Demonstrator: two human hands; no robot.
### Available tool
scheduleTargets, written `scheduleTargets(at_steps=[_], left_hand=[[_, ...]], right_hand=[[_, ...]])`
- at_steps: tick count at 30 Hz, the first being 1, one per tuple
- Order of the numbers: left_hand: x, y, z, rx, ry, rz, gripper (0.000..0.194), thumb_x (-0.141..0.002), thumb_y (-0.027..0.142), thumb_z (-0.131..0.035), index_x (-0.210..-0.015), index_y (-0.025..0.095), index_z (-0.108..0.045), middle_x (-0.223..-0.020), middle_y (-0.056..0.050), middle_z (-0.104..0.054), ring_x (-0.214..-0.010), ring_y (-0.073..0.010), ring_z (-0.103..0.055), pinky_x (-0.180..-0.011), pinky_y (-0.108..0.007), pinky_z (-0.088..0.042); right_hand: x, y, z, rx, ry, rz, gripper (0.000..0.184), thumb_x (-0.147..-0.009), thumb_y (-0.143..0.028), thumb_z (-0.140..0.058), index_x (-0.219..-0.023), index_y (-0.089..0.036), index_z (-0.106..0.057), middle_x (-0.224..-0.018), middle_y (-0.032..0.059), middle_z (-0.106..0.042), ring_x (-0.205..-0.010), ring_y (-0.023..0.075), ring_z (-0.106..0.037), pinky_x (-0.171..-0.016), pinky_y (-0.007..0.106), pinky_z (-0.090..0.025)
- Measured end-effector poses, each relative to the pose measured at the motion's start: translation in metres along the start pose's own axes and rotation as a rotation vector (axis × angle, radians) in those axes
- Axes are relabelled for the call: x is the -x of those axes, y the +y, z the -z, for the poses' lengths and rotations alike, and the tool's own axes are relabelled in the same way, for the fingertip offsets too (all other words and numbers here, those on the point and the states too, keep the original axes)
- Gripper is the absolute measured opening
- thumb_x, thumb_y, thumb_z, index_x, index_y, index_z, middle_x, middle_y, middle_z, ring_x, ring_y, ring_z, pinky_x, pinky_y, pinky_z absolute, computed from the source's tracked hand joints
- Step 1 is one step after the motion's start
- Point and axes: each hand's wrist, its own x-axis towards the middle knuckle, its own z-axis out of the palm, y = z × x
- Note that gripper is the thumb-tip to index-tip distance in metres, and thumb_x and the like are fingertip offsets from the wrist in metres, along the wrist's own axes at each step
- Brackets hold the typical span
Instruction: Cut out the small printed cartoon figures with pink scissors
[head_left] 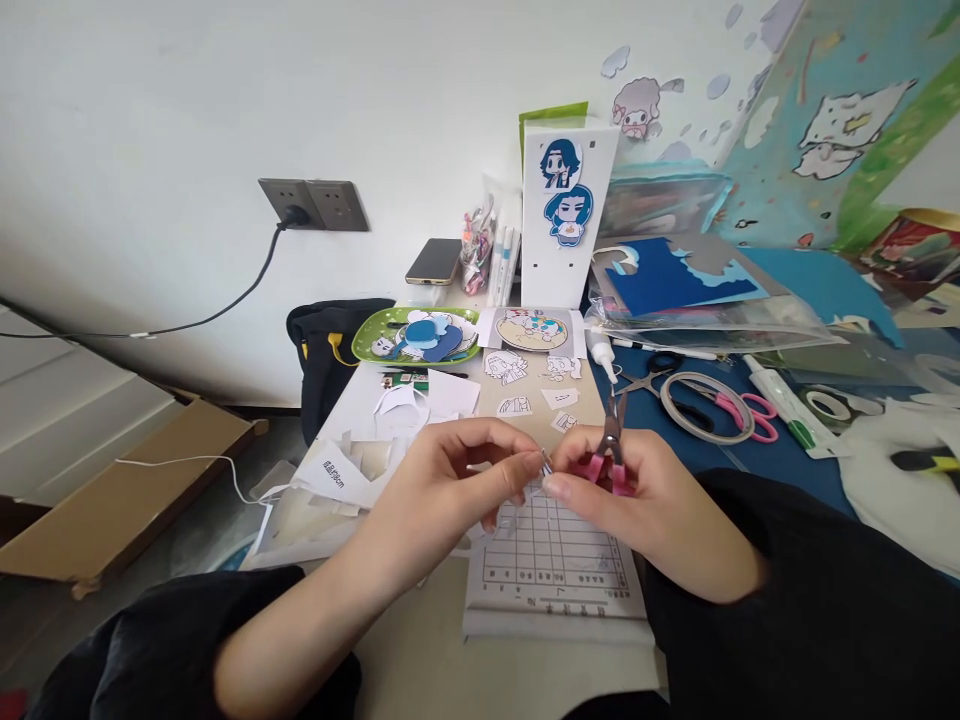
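My left hand is closed, thumb and forefinger pinching a small piece of paper whose shape is mostly hidden by the fingertips. My right hand touches the same piece with its thumb and forefinger while holding pink-handled scissors, blades pointing up and away from me. Both hands are above a printed form with a grid. Just beyond them lie small line-drawn paper cutouts on the table.
A green tray holds blue cutouts. White paper scraps lie to the left. A glue bottle, black scissors and tape rolls lie to the right. A white stand rises behind, near a phone.
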Motion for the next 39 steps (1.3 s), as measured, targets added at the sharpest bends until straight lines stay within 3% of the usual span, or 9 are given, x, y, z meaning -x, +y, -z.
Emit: scheduleTargets(at_steps=[2, 5, 8, 10, 17, 22, 28, 35, 39], left_hand=[[0.001, 0.001, 0.001, 0.002, 0.025, -0.005, 0.015, -0.076, 0.029, -0.064, -0.070, 0.015, -0.063, -0.059, 0.003, -0.055, -0.046, -0.0054, -0.043, -0.043, -0.016, -0.037], [0.001, 0.002, 0.003, 0.037, 0.071, -0.040, 0.016, -0.076, 0.029, -0.064, -0.069, 0.016, -0.063, -0.055, 0.004, -0.053, -0.046, -0.0061, -0.042, -0.043, -0.016, -0.037], [0.000, 0.002, 0.005, 0.069, 0.078, -0.094, 0.014, -0.077, 0.027, -0.063, -0.069, 0.016, -0.063, -0.054, 0.004, -0.052, -0.046, -0.0065, -0.043, -0.042, -0.016, -0.037], [0.001, 0.002, 0.005, 0.081, 0.072, -0.111, 0.013, -0.078, 0.026, -0.063, -0.069, 0.016, -0.063, -0.054, 0.005, -0.053, -0.046, -0.0063, -0.044, -0.042, -0.015, -0.037], [0.002, 0.004, 0.006, 0.088, 0.078, -0.133, 0.014, -0.081, 0.028, -0.060, -0.074, 0.016, -0.060, -0.063, 0.004, -0.056, -0.048, -0.0051, -0.044, -0.043, -0.014, -0.038], [0.001, -0.001, 0.010, 0.043, 0.097, -0.113, 0.016, -0.082, 0.030, -0.059, -0.075, 0.015, -0.059, -0.061, 0.004, -0.052, -0.047, -0.0050, -0.043, -0.043, -0.015, -0.038], [0.001, -0.007, 0.012, 0.057, 0.052, -0.050, 0.018, -0.082, 0.032, -0.058, -0.075, 0.016, -0.059, -0.058, 0.004, -0.055, -0.042, -0.0047, -0.043, -0.041, -0.015, -0.038], [0.003, -0.007, 0.015, 0.132, -0.031, -0.029, 0.017, -0.080, 0.030, -0.061, -0.071, 0.015, -0.059, -0.063, 0.002, -0.059, -0.049, -0.0061, -0.049, -0.037, -0.011, -0.038], [0.004, -0.007, 0.016, 0.164, -0.059, -0.014, 0.014, -0.080, 0.027, -0.061, -0.070, 0.016, -0.060, -0.056, 0.004, -0.057, -0.047, -0.0059, -0.047, -0.036, -0.010, -0.038]], right_hand=[[-0.004, 0.007, 0.002, -0.139, -0.073, -0.027, 0.010, -0.076, -0.024, -0.053, -0.078, -0.016, -0.058, -0.056, -0.0052, -0.041, -0.048, 0.0075, -0.035, -0.045, 0.021, -0.027], [-0.007, 0.016, 0.007, -0.414, -0.320, -0.034, 0.027, -0.066, -0.031, -0.057, -0.089, -0.017, -0.057, -0.060, -0.0022, -0.051, -0.052, 0.0120, -0.049, -0.050, 0.025, -0.038], [-0.001, 0.013, 0.010, -0.413, -0.300, -0.051, 0.046, -0.071, -0.016, -0.053, -0.118, -0.019, -0.050, -0.081, 0.0013, -0.055, -0.077, 0.0161, -0.057, -0.065, 0.029, -0.044], [0.005, 0.006, 0.011, -0.305, -0.317, -0.080, 0.044, -0.078, -0.011, -0.050, -0.121, -0.018, -0.047, -0.080, 0.0021, -0.058, -0.077, 0.0147, -0.057, -0.067, 0.029, -0.044], [0.009, -0.001, 0.010, -0.299, -0.312, 0.012, 0.038, -0.076, -0.003, -0.054, -0.109, -0.021, -0.055, -0.088, 0.0018, -0.052, -0.082, 0.0152, -0.059, -0.064, 0.025, -0.048], [0.005, -0.003, 0.008, -0.218, -0.273, -0.030, 0.024, -0.079, -0.016, -0.060, -0.102, -0.016, -0.056, -0.080, 0.0023, -0.053, -0.067, 0.0123, -0.054, -0.058, 0.025, -0.046], [0.004, 0.001, 0.005, -0.044, -0.237, -0.151, 0.026, -0.062, -0.022, -0.076, -0.078, -0.015, -0.057, -0.054, -0.0078, -0.036, -0.045, 0.0050, -0.029, -0.041, 0.019, -0.023], [0.005, 0.002, 0.004, 0.000, -0.251, -0.115, 0.011, -0.067, -0.017, -0.064, -0.076, -0.013, -0.060, -0.048, -0.0070, -0.035, -0.043, 0.0061, -0.029, -0.040, 0.020, -0.025], [0.007, 0.003, 0.003, 0.104, -0.240, -0.085, 0.014, -0.068, -0.011, -0.058, -0.080, -0.013, -0.065, -0.047, -0.0060, -0.038, -0.041, 0.0059, -0.030, -0.039, 0.019, -0.025]])
